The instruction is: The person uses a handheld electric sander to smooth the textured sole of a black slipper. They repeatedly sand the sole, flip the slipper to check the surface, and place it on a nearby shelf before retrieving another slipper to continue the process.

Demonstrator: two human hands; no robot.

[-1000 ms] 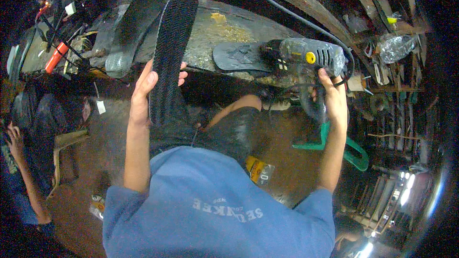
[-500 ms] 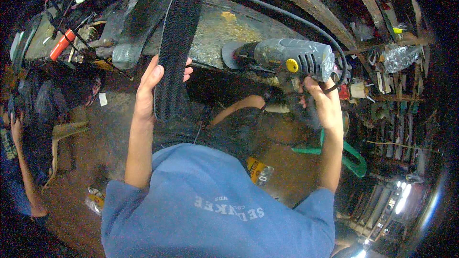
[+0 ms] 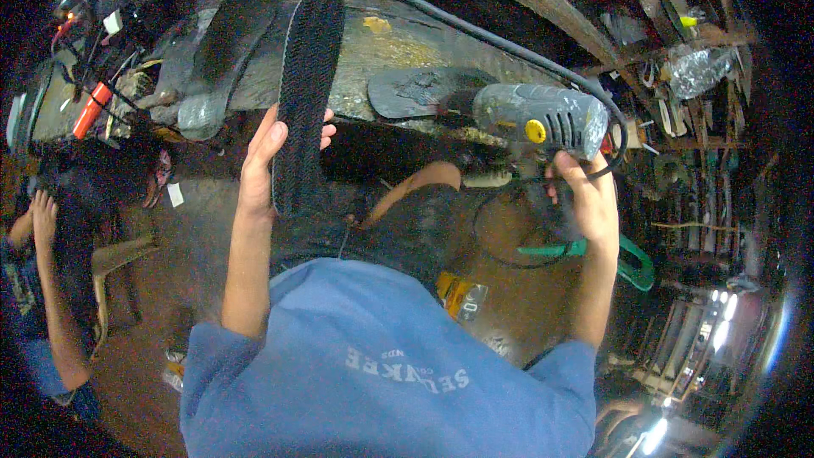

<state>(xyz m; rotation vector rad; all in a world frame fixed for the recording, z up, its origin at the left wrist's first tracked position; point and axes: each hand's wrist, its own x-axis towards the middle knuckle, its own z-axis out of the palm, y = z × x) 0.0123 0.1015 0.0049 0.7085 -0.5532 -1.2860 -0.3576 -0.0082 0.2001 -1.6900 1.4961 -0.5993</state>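
Nearest to us is the wearer's blue shirt (image 3: 381, 348), with both bare forearms reaching up past it. We log the left hand (image 3: 259, 165) as closed around the lower half of a black shoe sole (image 3: 310, 89): thumb along its left edge, fingertips showing past its right edge, palm behind. The sole stands nearly upright in view, ridged face toward us, its lower end below the fingers and its longer part above them. It lies well to the left of the right hand (image 3: 593, 199), which we find wrapped about the handle of a grey power tool (image 3: 543, 114) with a yellow button. The tool's dark nozzle points left, over the right end of a flat grey piece (image 3: 407, 92); contact there we cannot tell. That piece rests on the worn bench (image 3: 360, 38), between sole and tool. Further left we record a long dark piece (image 3: 233, 42) on the bench, then an orange tube (image 3: 91, 110) among black cords. Lower down, a yellow packet (image 3: 463, 295) lies on the floor. At far left we see another person's hand (image 3: 44, 216); at far right, a bright lamp (image 3: 723, 322)
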